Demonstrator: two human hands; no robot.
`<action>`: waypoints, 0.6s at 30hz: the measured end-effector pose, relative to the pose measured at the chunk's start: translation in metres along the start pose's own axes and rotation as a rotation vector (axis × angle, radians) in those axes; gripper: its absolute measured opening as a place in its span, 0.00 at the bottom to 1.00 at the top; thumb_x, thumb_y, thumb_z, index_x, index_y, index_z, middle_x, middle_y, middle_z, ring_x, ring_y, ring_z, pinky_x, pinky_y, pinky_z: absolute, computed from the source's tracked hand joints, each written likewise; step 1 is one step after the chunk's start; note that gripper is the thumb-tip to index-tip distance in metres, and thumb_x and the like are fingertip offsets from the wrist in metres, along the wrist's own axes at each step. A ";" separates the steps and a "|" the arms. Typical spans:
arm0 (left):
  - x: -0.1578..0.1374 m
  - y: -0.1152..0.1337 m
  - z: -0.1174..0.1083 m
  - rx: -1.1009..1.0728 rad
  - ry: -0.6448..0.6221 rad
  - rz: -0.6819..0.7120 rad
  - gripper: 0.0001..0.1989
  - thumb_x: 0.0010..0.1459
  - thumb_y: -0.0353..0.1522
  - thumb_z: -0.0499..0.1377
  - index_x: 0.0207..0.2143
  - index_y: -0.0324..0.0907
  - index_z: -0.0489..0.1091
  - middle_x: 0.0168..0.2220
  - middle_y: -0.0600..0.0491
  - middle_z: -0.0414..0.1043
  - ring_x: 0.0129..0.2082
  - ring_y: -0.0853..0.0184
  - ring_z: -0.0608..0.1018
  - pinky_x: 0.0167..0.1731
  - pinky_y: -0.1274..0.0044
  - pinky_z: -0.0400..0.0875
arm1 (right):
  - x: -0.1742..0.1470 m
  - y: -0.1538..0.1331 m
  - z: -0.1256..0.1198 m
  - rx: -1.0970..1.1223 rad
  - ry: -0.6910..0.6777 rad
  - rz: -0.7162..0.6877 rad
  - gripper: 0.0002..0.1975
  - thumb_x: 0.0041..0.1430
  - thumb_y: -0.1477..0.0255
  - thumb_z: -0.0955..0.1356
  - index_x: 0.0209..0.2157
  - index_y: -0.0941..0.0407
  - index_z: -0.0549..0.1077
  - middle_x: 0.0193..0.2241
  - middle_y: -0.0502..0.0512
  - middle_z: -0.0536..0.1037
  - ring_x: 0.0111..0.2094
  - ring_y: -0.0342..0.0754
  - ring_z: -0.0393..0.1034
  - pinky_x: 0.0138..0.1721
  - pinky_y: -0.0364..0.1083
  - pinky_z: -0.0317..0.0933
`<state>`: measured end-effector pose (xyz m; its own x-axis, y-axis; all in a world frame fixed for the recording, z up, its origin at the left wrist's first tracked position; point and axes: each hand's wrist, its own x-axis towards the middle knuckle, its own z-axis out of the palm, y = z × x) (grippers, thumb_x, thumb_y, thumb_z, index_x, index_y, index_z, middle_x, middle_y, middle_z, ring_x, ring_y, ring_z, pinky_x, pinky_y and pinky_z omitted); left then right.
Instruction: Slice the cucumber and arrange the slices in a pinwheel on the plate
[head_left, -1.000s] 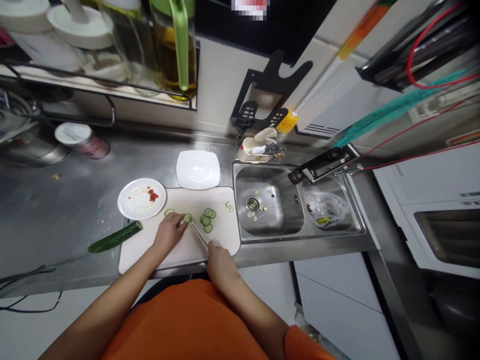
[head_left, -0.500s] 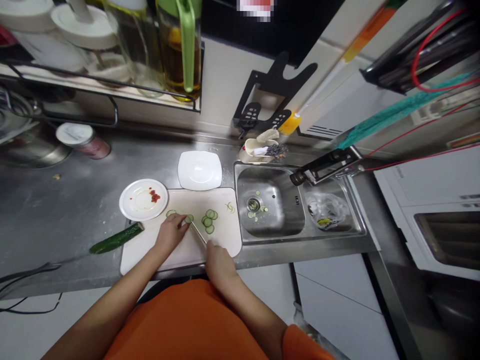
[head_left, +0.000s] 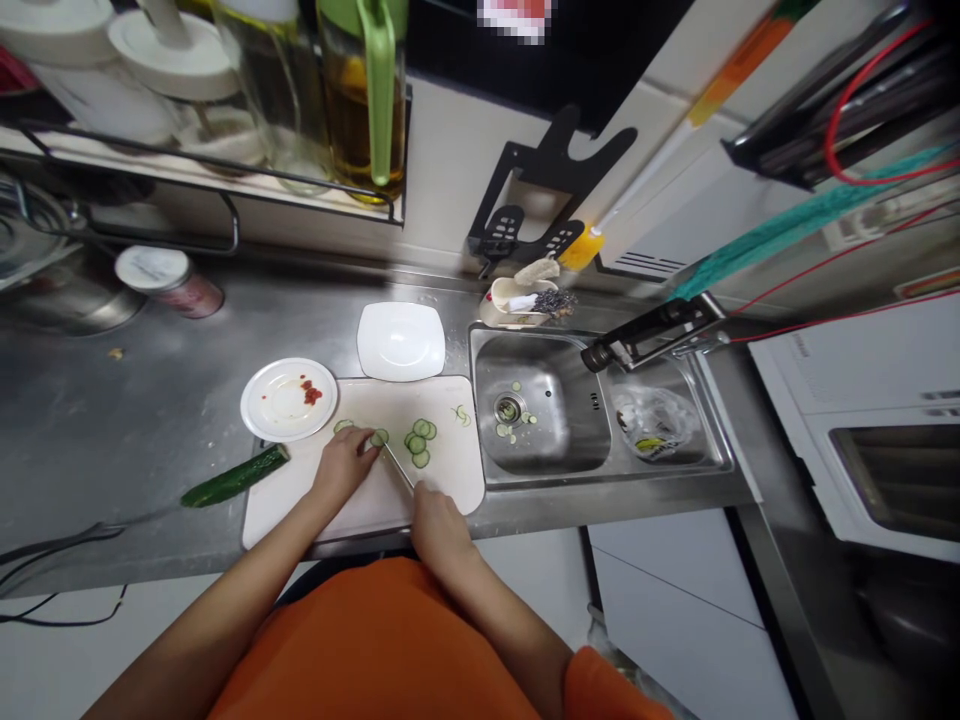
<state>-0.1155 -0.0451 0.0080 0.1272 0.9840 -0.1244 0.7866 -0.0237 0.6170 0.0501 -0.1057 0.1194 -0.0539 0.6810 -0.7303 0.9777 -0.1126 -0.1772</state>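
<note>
On the white cutting board [head_left: 360,515], my left hand [head_left: 343,464] has its fingertips closed at the edge of a round cucumber slice [head_left: 379,437]. My right hand [head_left: 439,525] grips a knife [head_left: 397,466], its thin blade pointing up and left with the tip at that same slice. Several cut cucumber slices [head_left: 420,443] lie in a loose pile right of the blade. Another slice [head_left: 343,425] sits behind my left hand, and thin peel scraps [head_left: 461,414] are near the board's right side. The knife's handle is hidden in my fist.
A cucumber piece [head_left: 236,476] lies left, its cut end over the board. Behind are a white plate with red bits [head_left: 262,425] and a square white dish [head_left: 400,340]. The sink [head_left: 555,440] to the right holds slices around its drain; a lidded can [head_left: 169,280] stands back left.
Almost nothing differs. Both hands, the knife and the slices keep their places; the whole view has shifted very slightly.
</note>
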 end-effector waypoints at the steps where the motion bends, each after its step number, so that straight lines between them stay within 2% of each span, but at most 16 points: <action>1: 0.001 0.001 -0.001 -0.004 -0.004 -0.013 0.13 0.55 0.37 0.55 0.39 0.42 0.74 0.36 0.49 0.74 0.39 0.62 0.74 0.42 0.74 0.67 | -0.002 0.001 -0.001 0.006 -0.013 0.008 0.19 0.58 0.86 0.56 0.48 0.60 0.68 0.38 0.63 0.77 0.46 0.52 0.71 0.43 0.45 0.62; 6: 0.003 0.009 -0.008 -0.036 -0.040 -0.065 0.10 0.53 0.37 0.57 0.35 0.42 0.72 0.33 0.51 0.73 0.34 0.64 0.73 0.36 0.76 0.66 | -0.014 0.014 -0.005 0.031 -0.050 0.056 0.20 0.56 0.86 0.57 0.47 0.58 0.69 0.37 0.63 0.78 0.44 0.54 0.73 0.38 0.44 0.63; 10: 0.001 0.014 -0.012 -0.055 -0.061 -0.125 0.08 0.55 0.35 0.54 0.31 0.44 0.71 0.30 0.54 0.74 0.31 0.66 0.74 0.34 0.77 0.63 | -0.021 0.023 -0.004 0.046 -0.067 0.073 0.21 0.55 0.87 0.57 0.46 0.58 0.70 0.36 0.62 0.78 0.43 0.54 0.73 0.37 0.44 0.63; 14: 0.000 0.012 -0.023 -0.016 -0.034 -0.200 0.09 0.55 0.35 0.52 0.33 0.45 0.72 0.31 0.55 0.76 0.31 0.66 0.75 0.33 0.78 0.63 | -0.020 0.026 -0.002 0.037 -0.056 0.057 0.21 0.55 0.87 0.57 0.45 0.58 0.70 0.35 0.62 0.78 0.43 0.54 0.73 0.38 0.44 0.63; 18: 0.001 0.006 -0.040 0.146 -0.001 -0.336 0.12 0.57 0.39 0.51 0.37 0.46 0.72 0.30 0.53 0.76 0.30 0.63 0.75 0.30 0.76 0.61 | -0.019 0.026 -0.001 0.032 -0.042 0.044 0.21 0.56 0.87 0.57 0.46 0.58 0.70 0.34 0.62 0.78 0.43 0.52 0.74 0.38 0.44 0.63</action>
<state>-0.1350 -0.0368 0.0427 -0.1524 0.9411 -0.3018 0.8626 0.2757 0.4241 0.0769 -0.1206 0.1295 -0.0206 0.6442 -0.7646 0.9725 -0.1646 -0.1649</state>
